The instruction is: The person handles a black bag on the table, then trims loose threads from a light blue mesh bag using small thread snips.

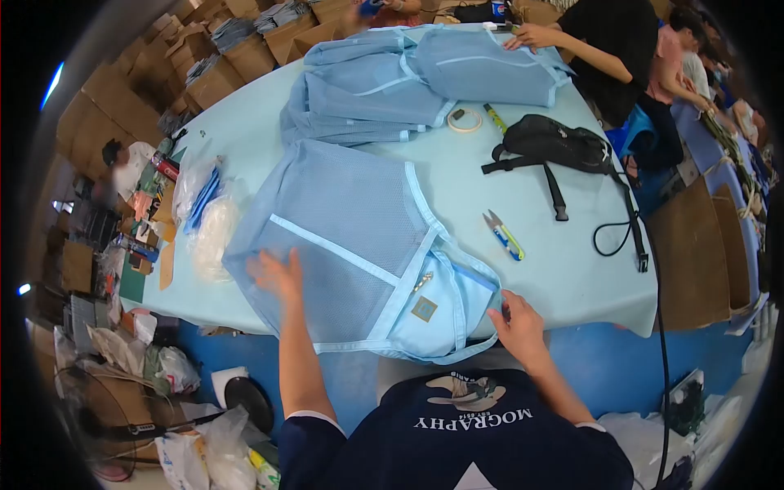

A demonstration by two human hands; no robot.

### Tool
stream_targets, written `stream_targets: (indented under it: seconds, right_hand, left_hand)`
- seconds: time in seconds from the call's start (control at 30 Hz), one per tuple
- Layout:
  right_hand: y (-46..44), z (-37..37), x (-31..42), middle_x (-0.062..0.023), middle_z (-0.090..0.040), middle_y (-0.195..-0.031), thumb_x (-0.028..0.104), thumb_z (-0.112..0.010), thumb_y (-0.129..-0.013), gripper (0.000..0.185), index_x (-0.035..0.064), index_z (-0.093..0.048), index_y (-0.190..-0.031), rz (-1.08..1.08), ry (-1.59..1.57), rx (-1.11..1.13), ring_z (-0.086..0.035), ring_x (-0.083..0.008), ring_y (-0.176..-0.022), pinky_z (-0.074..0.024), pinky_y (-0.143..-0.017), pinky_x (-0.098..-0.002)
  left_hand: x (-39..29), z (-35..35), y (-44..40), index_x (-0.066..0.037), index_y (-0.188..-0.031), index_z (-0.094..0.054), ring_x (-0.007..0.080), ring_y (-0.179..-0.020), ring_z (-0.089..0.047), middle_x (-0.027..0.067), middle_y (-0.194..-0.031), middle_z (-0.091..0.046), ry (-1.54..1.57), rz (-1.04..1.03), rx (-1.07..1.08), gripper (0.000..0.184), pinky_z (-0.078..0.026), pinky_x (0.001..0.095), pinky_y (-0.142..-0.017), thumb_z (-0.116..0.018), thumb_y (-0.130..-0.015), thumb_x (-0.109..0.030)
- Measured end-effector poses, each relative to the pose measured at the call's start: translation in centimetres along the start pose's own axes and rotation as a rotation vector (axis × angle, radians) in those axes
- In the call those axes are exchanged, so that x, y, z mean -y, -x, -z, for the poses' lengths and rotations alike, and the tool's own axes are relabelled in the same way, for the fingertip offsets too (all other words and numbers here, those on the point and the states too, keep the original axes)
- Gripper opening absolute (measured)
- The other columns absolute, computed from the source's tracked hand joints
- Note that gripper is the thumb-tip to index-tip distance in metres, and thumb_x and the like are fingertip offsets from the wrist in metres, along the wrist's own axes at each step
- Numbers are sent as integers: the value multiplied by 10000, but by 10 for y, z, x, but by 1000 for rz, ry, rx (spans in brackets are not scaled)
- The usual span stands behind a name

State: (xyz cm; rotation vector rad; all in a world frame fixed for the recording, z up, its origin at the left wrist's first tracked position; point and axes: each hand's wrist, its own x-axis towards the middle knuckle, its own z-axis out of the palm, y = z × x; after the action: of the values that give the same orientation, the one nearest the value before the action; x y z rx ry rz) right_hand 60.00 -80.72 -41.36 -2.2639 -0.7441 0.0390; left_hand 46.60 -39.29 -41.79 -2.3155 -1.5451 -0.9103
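Note:
A blue mesh piece (pixel 343 212) with light blue trim lies spread over the near part of the table, its solid light blue end with a small square patch (pixel 424 309) close to me. My left hand (pixel 278 276) rests on the mesh at its left side, fingers spread and somewhat blurred. At the right end of the piece, my right hand (pixel 518 320) touches the trim edge, thumb and fingers apart. Small thread snips (pixel 504 237) with a blue and yellow handle lie to the right of the piece.
More blue mesh pieces (pixel 359 90) lie at the far side, where another person's hand (pixel 532 37) touches one. A black waist bag (pixel 555 145) with straps, a tape roll (pixel 465 120) and plastic bags (pixel 214 237) are on the table (pixel 588 278). Cartons (pixel 214 82) stand beyond.

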Motion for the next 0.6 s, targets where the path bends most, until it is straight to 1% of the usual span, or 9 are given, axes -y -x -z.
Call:
stream_targets:
  seconds: [0.07,0.13,0.2,0.23,0.27,0.3,0.4,0.5,0.6]
  right_hand:
    - [-5,-7,9,-128,-580,-806,265,-648,-717,457,-13,-490,-1044,-12,-24,22,-572,-285,-665,-456,-572,-373]
    - [-10,-20,16,-148,-582,-822,284,-645,-717,495,-24,-470,-1062,-23,-35,15,-586,-294,-691,-464,-582,-378]
    - [-17,-33,19,-152,-587,-807,275,-649,-711,523,-35,-452,-1084,-14,-8,32,-587,-302,-680,-466,-584,-377]
    - [-22,-35,20,-155,-589,-800,270,-652,-709,538,-40,-443,-1095,-4,14,40,-587,-306,-675,-467,-584,-376]
    - [-26,-32,24,-172,-592,-804,258,-641,-713,562,-36,-409,-1132,-69,12,116,-587,-331,-692,-467,-603,-393]
    - [-28,-32,22,-174,-593,-800,253,-641,-712,561,-35,-409,-1133,-61,16,97,-587,-332,-691,-467,-604,-394]
    - [-33,-38,18,-180,-594,-786,238,-641,-704,560,-24,-408,-1141,-44,-5,79,-588,-340,-685,-465,-595,-403]
    - [-34,-39,15,-158,-600,-746,231,-644,-699,561,-18,-410,-1144,-20,-11,69,-590,-332,-655,-464,-574,-405]
    - [-35,-38,13,-128,-599,-693,228,-646,-695,557,-9,-415,-1143,-7,-7,87,-591,-313,-622,-462,-551,-398]
  left_hand:
    - [26,8,-1,-12,-1242,-320,410,-1249,-176,286,-1322,-216,-245,212,127,844,-280,535,-922,-679,-637,-479]
    - [37,25,2,-16,-1284,-244,399,-1275,-124,294,-1340,-176,-276,444,243,924,-248,555,-941,-690,-624,-483]
    - [54,28,9,-25,-1296,-204,431,-1225,-221,288,-1315,-223,-255,522,206,923,-293,516,-935,-700,-634,-434]
    - [66,28,12,-29,-1299,-194,428,-1201,-260,281,-1302,-244,-169,540,234,918,-309,495,-931,-703,-637,-410]
    - [80,26,12,-32,-1302,-185,426,-1176,-298,274,-1289,-266,-80,562,261,915,-326,473,-926,-706,-639,-386]
    - [87,26,15,-35,-1306,-175,423,-1152,-337,268,-1276,-287,9,589,283,912,-343,452,-922,-709,-642,-361]
    - [84,36,20,-33,-1305,-180,394,-1090,-410,250,-1238,-332,42,615,272,895,-365,398,-910,-711,-641,-314]
    - [103,21,32,-32,-1306,-189,353,-1113,-407,246,-1241,-338,206,515,171,889,-356,421,-916,-713,-639,-295]
    - [85,30,41,-45,-1313,-196,369,-1128,-385,255,-1253,-324,149,638,79,894,-342,441,-926,-722,-632,-288]
